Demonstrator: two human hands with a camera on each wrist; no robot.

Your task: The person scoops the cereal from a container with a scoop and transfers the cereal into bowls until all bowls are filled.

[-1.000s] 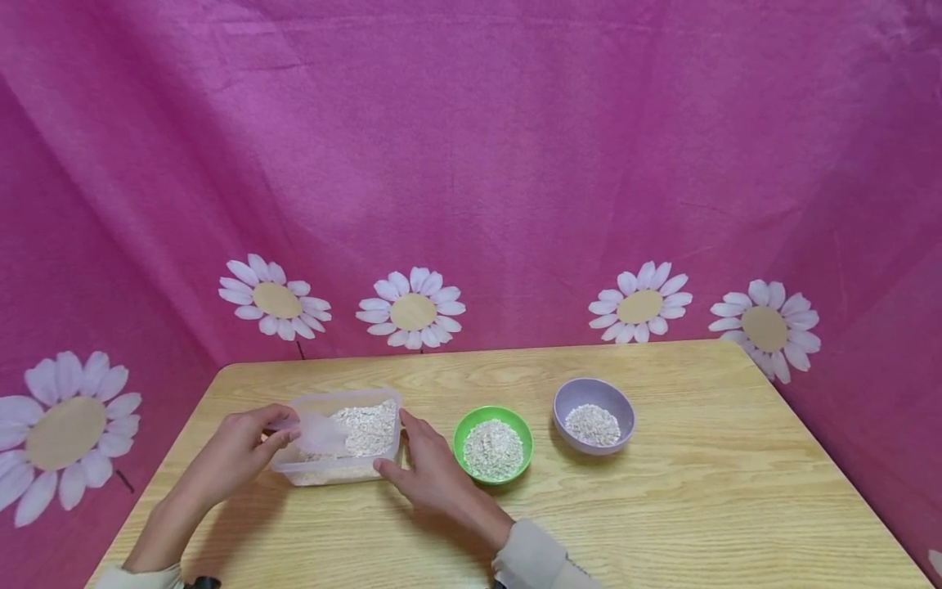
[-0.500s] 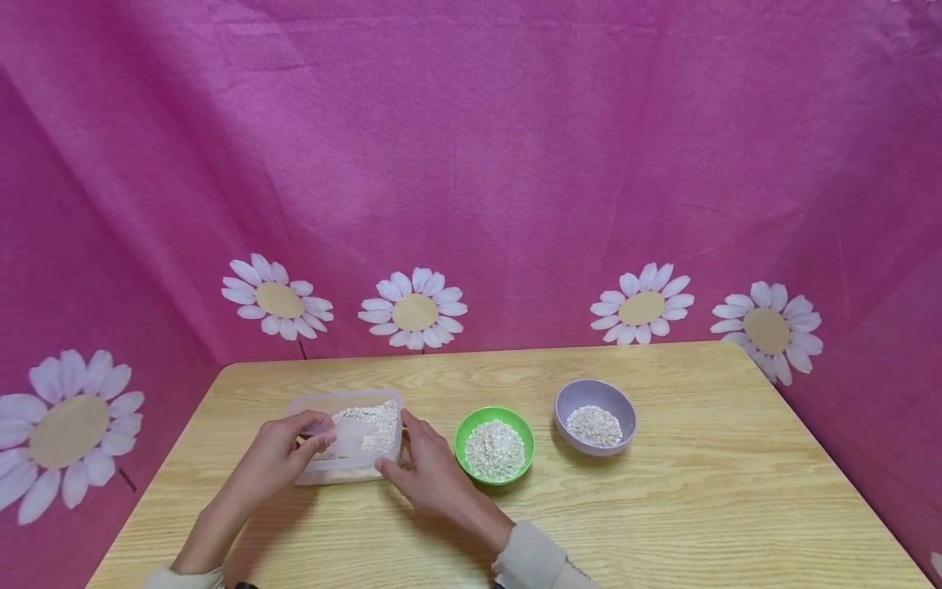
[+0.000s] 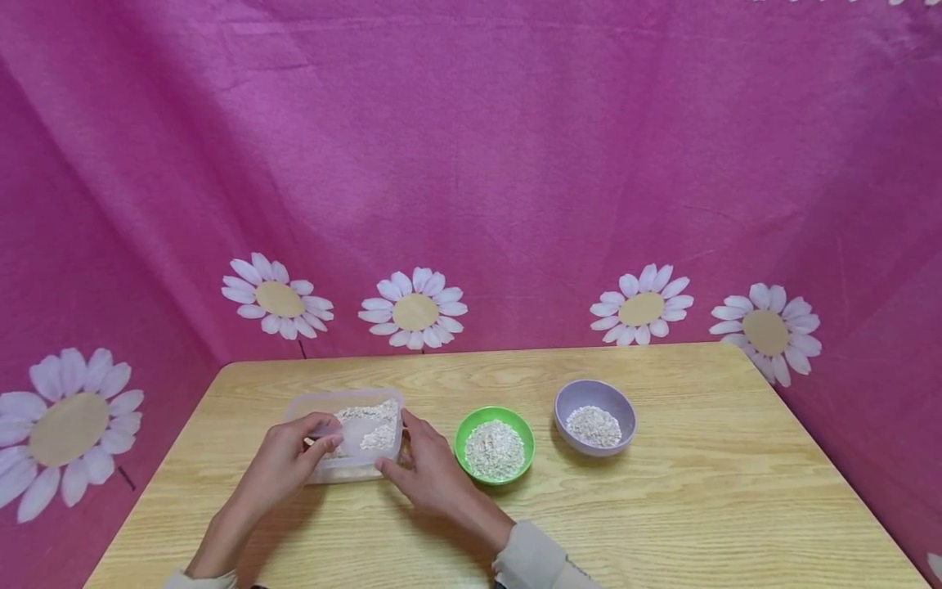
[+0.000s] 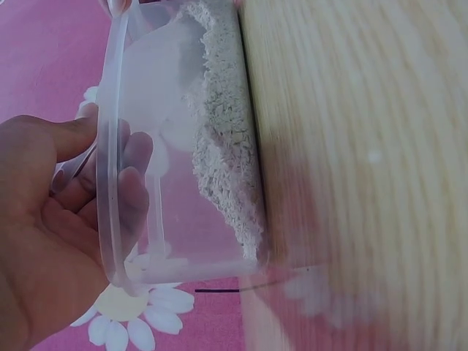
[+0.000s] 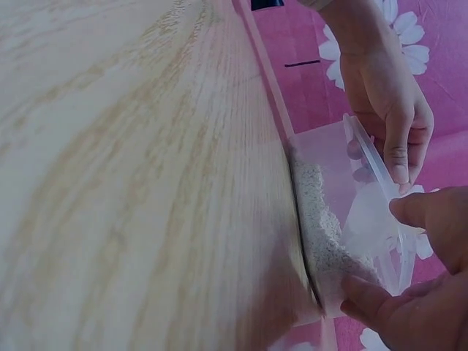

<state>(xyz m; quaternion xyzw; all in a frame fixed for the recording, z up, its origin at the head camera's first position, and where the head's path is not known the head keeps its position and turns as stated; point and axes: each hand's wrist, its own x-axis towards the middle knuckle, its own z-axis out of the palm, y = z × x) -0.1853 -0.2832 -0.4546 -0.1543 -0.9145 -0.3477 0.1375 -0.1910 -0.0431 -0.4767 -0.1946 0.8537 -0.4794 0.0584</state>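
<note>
A clear plastic container (image 3: 364, 469) with pale, oat-like flakes (image 3: 379, 413) sits at the left of the table. My left hand (image 3: 283, 460) pinches a translucent plastic scoop (image 3: 356, 433) over the container's left side, its blade down among the flakes. In the left wrist view, the fingers show through the container's clear wall (image 4: 164, 259). My right hand (image 3: 434, 473) grips the container's right end, thumb at the near corner and fingers along the side. Right of that hand stands a green bowl (image 3: 459, 446) heaped with the same flakes.
A purple bowl (image 3: 621, 401) with a smaller heap of flakes stands farther right and back. The wooden table (image 3: 699, 491) ends at a pink curtain (image 3: 500, 180) printed with daisies, which also hangs along both sides.
My left hand has moved right with the scoop, from the container's left end toward its middle, shifting flakes rightward. My right hand has stayed on the container's right end; the bowls have not moved.
</note>
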